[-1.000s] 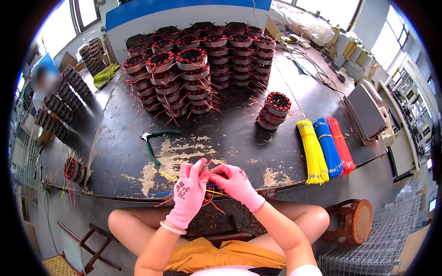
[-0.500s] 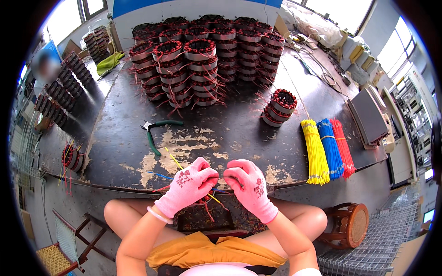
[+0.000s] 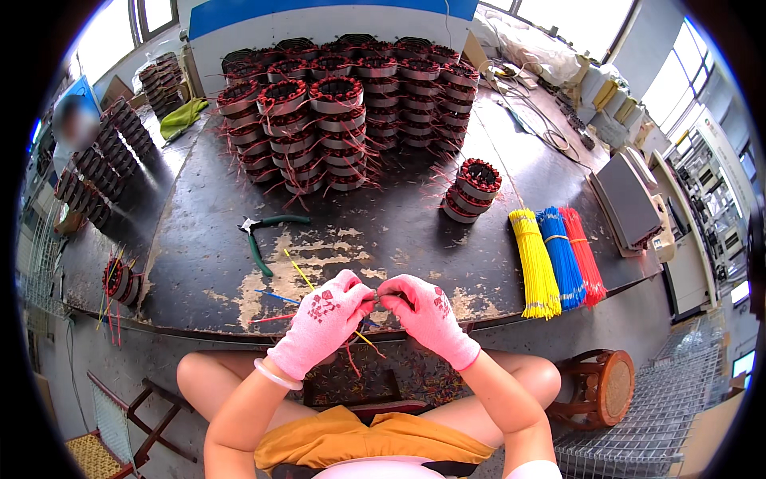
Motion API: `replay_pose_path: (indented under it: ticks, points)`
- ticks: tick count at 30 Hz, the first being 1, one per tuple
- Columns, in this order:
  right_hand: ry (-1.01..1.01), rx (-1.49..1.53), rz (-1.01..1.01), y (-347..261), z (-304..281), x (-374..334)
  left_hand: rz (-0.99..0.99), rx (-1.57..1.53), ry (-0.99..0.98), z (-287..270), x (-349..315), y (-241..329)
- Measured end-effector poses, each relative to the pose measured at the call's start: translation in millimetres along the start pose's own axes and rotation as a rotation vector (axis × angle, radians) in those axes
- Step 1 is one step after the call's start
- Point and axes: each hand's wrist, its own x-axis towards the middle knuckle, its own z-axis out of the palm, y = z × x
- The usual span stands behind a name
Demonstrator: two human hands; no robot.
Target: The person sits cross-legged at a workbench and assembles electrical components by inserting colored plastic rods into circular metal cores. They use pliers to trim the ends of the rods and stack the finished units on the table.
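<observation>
My left hand (image 3: 325,321), in a pink glove, is closed in a pinch at the table's front edge. A yellow wire (image 3: 299,269), a blue wire (image 3: 277,296) and a red wire (image 3: 275,318) stick out past it to the left. Below its fingers hang thin dark red leads (image 3: 352,359); whatever they belong to is mostly hidden by the glove. My right hand (image 3: 427,313), gloved the same way, is pinched too, its fingertips against the left's. What lies between the right fingertips is too small to make out. Green-handled cutters (image 3: 257,239) lie beyond my left hand.
Stacked motor stators (image 3: 303,132) with red leads fill the back of the table (image 3: 383,207). A shorter stator stack (image 3: 471,191) stands right of them. Yellow (image 3: 533,263), blue (image 3: 561,259) and red (image 3: 582,255) wire bundles lie at right. One wired stator (image 3: 120,281) sits far left. A stool (image 3: 606,389) stands at lower right.
My right hand has moved slightly left and its fingertips now meet those of my left hand. The left hand stays nearly in place. The view has shifted a little.
</observation>
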Motion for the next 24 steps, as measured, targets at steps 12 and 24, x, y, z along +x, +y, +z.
replay_pose_path:
  ticks: [12, 24]
  points:
    - [-0.215, 0.177, 0.278, 5, -16, 17, 0.016, -0.037, 0.068, 22, -3, -2]
    - [-0.030, -0.665, -0.329, 20, -9, -15, -0.012, -0.071, 0.021, 24, -2, -5]
